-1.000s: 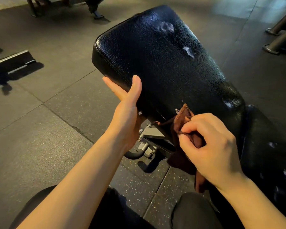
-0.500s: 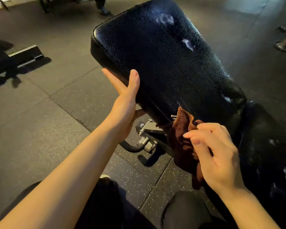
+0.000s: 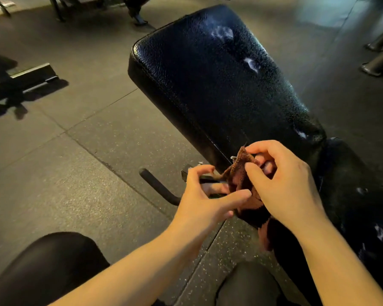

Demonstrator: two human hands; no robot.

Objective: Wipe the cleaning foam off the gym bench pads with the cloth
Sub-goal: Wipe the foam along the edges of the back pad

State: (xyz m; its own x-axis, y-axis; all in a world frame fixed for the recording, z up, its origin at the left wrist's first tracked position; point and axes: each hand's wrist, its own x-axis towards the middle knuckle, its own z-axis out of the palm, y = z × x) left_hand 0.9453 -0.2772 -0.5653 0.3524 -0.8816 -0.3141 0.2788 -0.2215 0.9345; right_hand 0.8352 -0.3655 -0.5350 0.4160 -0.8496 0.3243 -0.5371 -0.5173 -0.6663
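The black textured back pad (image 3: 212,80) of the gym bench tilts away from me, with white foam patches (image 3: 222,33) near its top, middle and lower right. The seat pad (image 3: 358,195) at the right carries more foam specks. A brown cloth (image 3: 241,182) hangs in front of the pad's lower left edge. My right hand (image 3: 283,184) pinches the cloth's top. My left hand (image 3: 206,197) touches the cloth from the left, thumb and fingers curled around its edge.
Grey rubber floor tiles (image 3: 64,162) spread to the left. The bench's metal frame and a black handle (image 3: 157,186) sit under the pad. A low black bar (image 3: 20,78) lies at the left; machine legs (image 3: 378,60) stand at the far right. My dark-clad knees are at the bottom.
My left hand has let go of the back pad's side edge and come down to the cloth. My right hand has kept the cloth at the pad's lower edge.
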